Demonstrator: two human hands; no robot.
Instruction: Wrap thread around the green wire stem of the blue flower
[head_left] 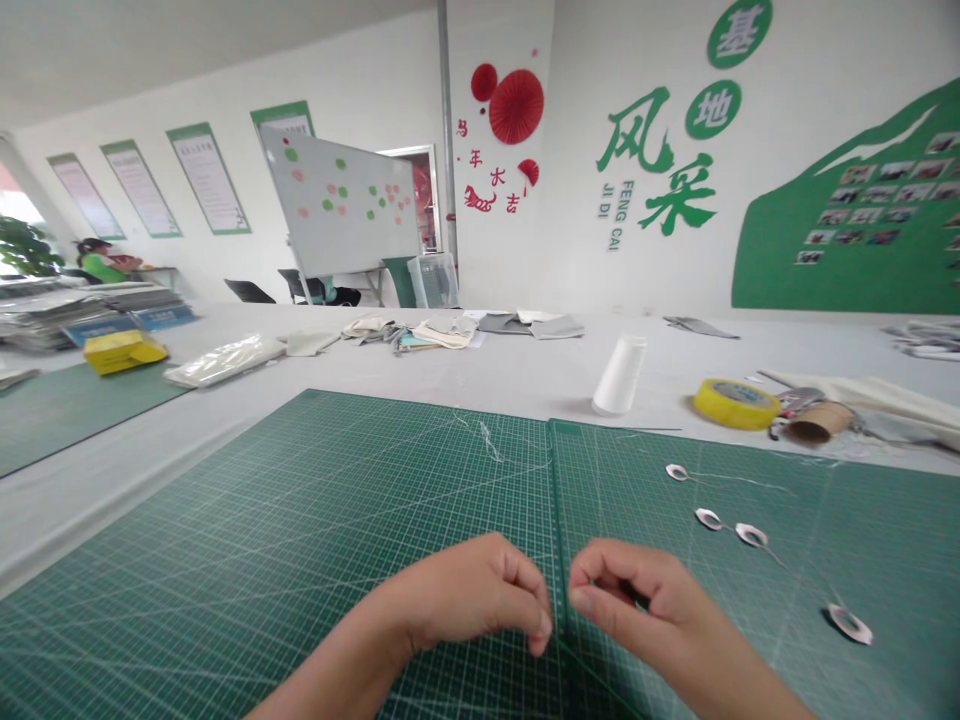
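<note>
Left hand: my left hand (480, 595) bends down at the wrist, its grip narrow, fingertips drawn together; I cannot tell whether a fine strand sits between them.
Right hand: my right hand (656, 615) faces it, just apart, thumb and forefinger pinched in a narrow grip; anything thread-thin there is beyond my view.
Rings: four pale ring pieces (850, 624) lie right of the right grip, flat ovals with fine threads trailing among them.
Progress: those rings lie out with thread on them, so I take that portion as done; no completed piece shows at either grip, so I judge the handwork midway, the remaining count unknown.
Mats: beneath both grips, the left cutting mat (360, 480) and right cutting mat (630, 480) meet, green, smooth, finely gridded.
Loose thread: wispy, crinkled white thread (490, 442) lies beyond the left grip.
Cone: ahead of the right grip, a smooth, tapering white cone (621, 375) stands on the pale counter (525, 375).
Tape: farther right of the cone, a glossy yellow tape roll (739, 405) lies near a brown cardboard tube (821, 422).
</note>
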